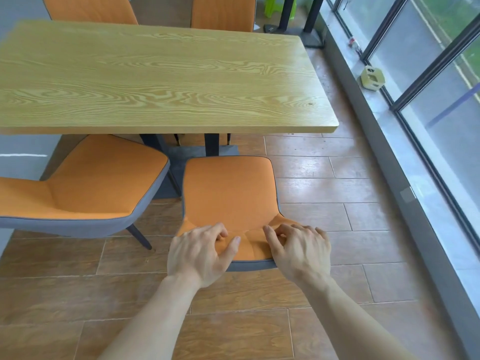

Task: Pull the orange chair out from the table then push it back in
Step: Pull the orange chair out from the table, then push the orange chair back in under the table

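The orange chair (230,190) with grey edging stands on the floor just in front of me, its seat clear of the wooden table (161,79) and a strip of floor showing between them. My left hand (200,253) grips the top of the backrest on the left, fingers curled over the orange padding. My right hand (298,252) grips the same backrest top on the right, thumb on the inner face. The grey rim of the backrest shows between my wrists.
A second orange chair (85,185) sits to the left, angled, partly under the table. Two more orange chairs (223,13) stand at the far side. A grey window ledge (389,141) with a small box (372,77) runs along the right. The floor is wood-look tile.
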`<state>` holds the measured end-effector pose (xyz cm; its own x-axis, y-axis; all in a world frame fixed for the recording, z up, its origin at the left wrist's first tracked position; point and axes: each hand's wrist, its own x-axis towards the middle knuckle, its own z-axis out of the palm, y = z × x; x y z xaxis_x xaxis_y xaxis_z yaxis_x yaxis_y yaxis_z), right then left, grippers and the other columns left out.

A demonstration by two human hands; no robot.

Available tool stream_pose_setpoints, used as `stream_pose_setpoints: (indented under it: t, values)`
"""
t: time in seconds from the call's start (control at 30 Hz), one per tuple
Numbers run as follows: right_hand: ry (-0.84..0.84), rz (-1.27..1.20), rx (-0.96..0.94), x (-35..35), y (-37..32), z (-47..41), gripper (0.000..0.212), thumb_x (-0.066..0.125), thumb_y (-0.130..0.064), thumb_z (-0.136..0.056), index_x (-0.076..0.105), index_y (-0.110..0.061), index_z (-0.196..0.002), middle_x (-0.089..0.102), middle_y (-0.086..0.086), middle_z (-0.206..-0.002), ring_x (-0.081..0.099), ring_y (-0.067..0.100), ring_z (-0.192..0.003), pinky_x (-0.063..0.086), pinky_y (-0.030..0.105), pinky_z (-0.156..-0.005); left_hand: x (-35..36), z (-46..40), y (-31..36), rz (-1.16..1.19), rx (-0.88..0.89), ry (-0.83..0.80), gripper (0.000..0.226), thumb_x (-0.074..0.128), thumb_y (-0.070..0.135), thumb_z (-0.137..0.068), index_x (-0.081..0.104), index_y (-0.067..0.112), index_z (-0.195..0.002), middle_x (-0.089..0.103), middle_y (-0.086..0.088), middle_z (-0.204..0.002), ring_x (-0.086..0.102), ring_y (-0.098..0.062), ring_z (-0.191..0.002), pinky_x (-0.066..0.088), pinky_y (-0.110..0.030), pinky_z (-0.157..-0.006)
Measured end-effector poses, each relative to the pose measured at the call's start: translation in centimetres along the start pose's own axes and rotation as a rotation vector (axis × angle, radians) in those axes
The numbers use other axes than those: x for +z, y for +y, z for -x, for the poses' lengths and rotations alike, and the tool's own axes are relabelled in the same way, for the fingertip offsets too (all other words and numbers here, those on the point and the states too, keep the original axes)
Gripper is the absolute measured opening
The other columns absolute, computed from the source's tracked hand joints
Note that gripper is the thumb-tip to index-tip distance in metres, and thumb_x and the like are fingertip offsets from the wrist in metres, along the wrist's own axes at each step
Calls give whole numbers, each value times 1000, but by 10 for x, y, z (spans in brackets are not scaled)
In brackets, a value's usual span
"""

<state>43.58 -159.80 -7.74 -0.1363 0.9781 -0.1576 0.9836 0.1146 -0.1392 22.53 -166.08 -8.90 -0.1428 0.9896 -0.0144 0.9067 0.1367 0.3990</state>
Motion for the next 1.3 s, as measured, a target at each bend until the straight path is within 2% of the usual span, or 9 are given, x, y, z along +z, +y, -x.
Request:
stream_pose_setpoints:
  t: [0.23, 0.4, 0.5, 0.57, 0.63, 0.73, 0.97, 1.17, 1.3]
  values:
    - [35, -8, 8, 2, 2, 2, 70, 20, -73, -92, 77, -33, -85, 77, -10, -98, 65, 22, -104, 39, 42, -99, 1, 1, -1, 0, -9, -11, 74, 6, 85, -85, 61, 37, -94, 69, 19, -87, 65, -10, -81, 45, -31, -61]
    - [54, 0, 12, 4, 5, 3, 70, 17, -71, -92, 75, -34, -99, 75, -6, -113, 60, 25, -119, 31, 49, -114, 2, 2, 0, 5, -2, -48, 73, 8, 88, -84, 57, 41, -109, 68, 19, -100, 64, -11, -93, 39, -33, -64]
    - [-16, 58, 45, 1, 2, 4, 65, 17, -69, -95, 64, -41, -130, 58, -2, -147, 39, 26, -145, 11, 54, -124, -8, 6, -6, 113, 50, -163, 76, 13, 88, -86, 43, 41, -137, 57, 16, -131, 53, -11, -120, 43, -42, -95]
    - [-62, 122, 89, -2, 2, 4, 67, 16, -70, -96, 51, -43, -147, 41, 2, -162, 23, 29, -154, 1, 56, -123, -19, 15, -16, 175, 138, -187, 75, 18, 84, -91, 34, 39, -148, 44, 15, -149, 38, -8, -138, 21, -40, -121]
    - [-92, 142, 139, -8, -1, 7, 76, 10, -73, -92, 39, -43, -155, 30, 4, -168, 14, 31, -157, -2, 57, -124, -38, 28, -38, 179, 161, -151, 72, 21, 82, -93, 29, 41, -152, 36, 17, -156, 27, -4, -145, 7, -37, -126]
    - [-114, 166, 213, -20, -18, 9, 92, 1, -81, -84, 32, -38, -159, 27, 6, -168, 14, 31, -156, 5, 58, -124, -74, 39, -88, 144, 85, -87, 73, 20, 82, -93, 28, 42, -153, 33, 17, -158, 24, -3, -146, 6, -35, -126]
    - [-33, -29, -52, -46, -156, -18, 83, 19, -80, -92, 27, -35, -162, 24, 6, -171, 15, 26, -158, 10, 48, -127, -166, 24, -189, 53, -62, 9, 80, 14, 83, -90, 30, 38, -154, 35, 12, -159, 27, -9, -148, 8, -38, -127]
    - [-124, -171, -197, -34, -305, -56, 81, 22, -78, -96, 22, -33, -164, 18, 7, -173, 12, 27, -159, 11, 48, -128, -234, -11, -275, -3, -163, 52, 72, 24, 77, -94, 32, 37, -154, 37, 12, -158, 29, -13, -147, 11, -38, -124]
    - [-170, -211, -262, -25, -387, -69, 80, 25, -77, -97, 26, -32, -163, 19, 6, -173, 12, 26, -159, 12, 48, -128, -274, -29, -343, -37, -230, 90, 73, 23, 78, -93, 39, 36, -150, 43, 11, -153, 37, -14, -143, 26, -44, -122]
